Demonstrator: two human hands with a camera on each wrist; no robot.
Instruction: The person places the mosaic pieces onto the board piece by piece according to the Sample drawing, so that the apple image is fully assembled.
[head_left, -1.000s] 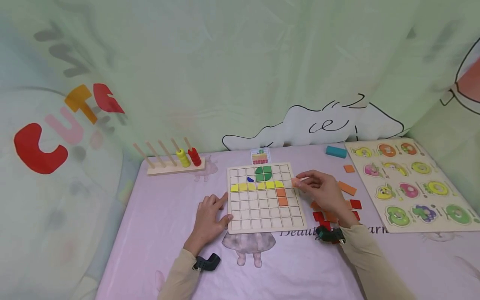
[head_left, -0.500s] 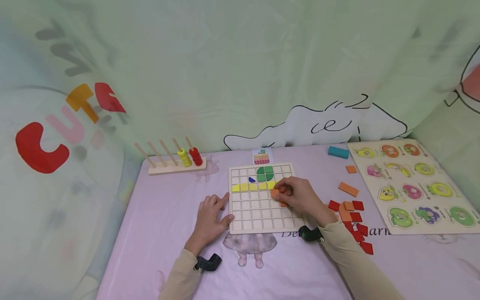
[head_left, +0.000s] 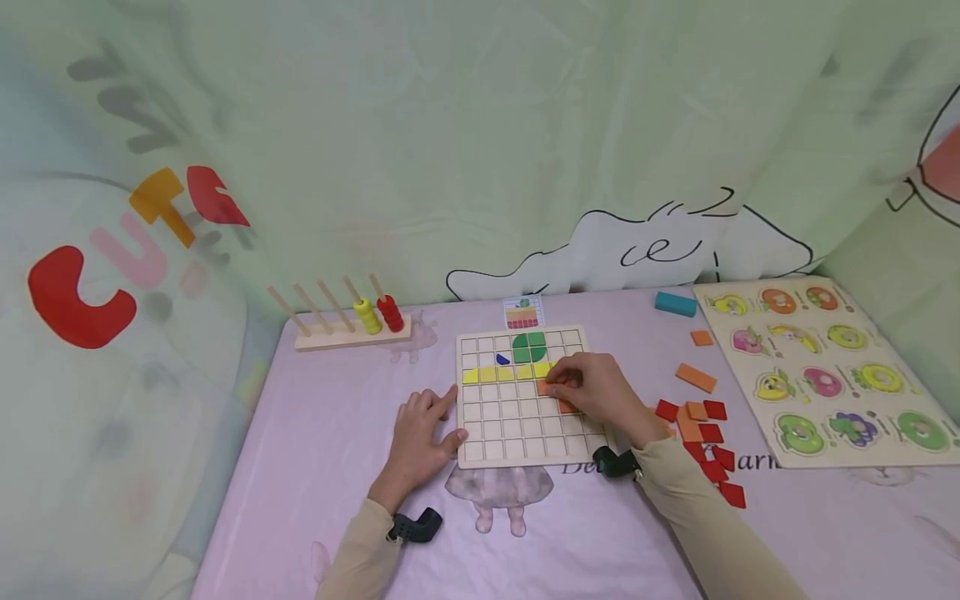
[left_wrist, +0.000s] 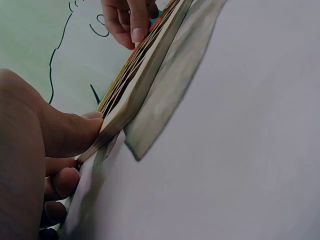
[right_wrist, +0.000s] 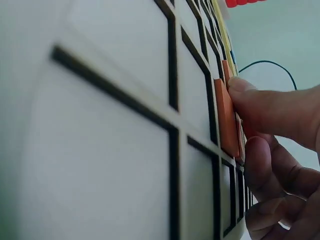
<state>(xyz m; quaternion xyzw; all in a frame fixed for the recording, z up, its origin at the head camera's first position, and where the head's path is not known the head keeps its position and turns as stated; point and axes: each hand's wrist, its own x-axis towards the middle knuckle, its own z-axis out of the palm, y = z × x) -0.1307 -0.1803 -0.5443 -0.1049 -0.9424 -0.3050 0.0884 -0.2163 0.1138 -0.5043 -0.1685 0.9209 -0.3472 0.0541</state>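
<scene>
In the head view, a wooden grid board (head_left: 498, 429) lies on the table with green, yellow, blue and orange pieces in its cells. My left hand (head_left: 420, 437) rests at its left side, thumb and index finger touching the edge. Over the board, my right hand (head_left: 596, 387) pinches an orange square tile (head_left: 543, 387) at a cell just below the yellow row (head_left: 506, 373). In the right wrist view, the thumb touches that tile (right_wrist: 226, 70), while another orange tile (right_wrist: 227, 120) sits beside it in the grid. My right fingers partly cover the orange pieces in the head view.
Loose red tiles (head_left: 714, 471) and orange tiles (head_left: 688, 423) lie right of the board. A fruit puzzle board (head_left: 757, 408), a teal block (head_left: 676, 303), a small pattern card (head_left: 523, 312) and a peg stand (head_left: 352, 337) with yellow and red beads surround the work area.
My right hand has moved left from the board's right edge with the orange tile, down to a cell beneath the yellow row. My left hand has stayed at the board's edge.
</scene>
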